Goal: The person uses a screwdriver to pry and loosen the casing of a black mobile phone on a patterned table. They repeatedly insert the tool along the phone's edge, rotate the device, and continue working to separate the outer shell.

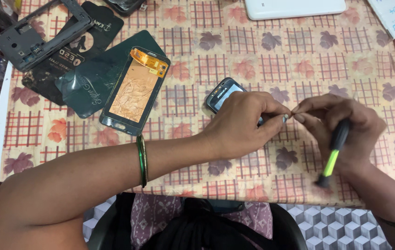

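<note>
Across the bench (299,60), under its cloth of red checks and leaves, phone parts lay spread, largest toward eleven o'clock: a grey phone frame (40,34) at the corner, dark protective sheets (86,83) below it, and on them a detached screen panel (135,92) lying back up, copper-coloured with an orange flex strip at its top. A white slab (294,7) sat at twelve o'clock. Near the centre a small dark phone (223,92) lay flat, its lower half hidden by the left hand (241,125). That hand's fingers (276,113) met the right hand (341,127) fingertip to fingertip just right of the phone, pinched on something too small to make out, perhaps a screw. The right hand also curled around a black-and-green screwdriver (334,153), tip toward six o'clock. The step looked like passing or seating a tiny part; the next move would call for a steady pinch and for turning the driver tip-first.
</note>
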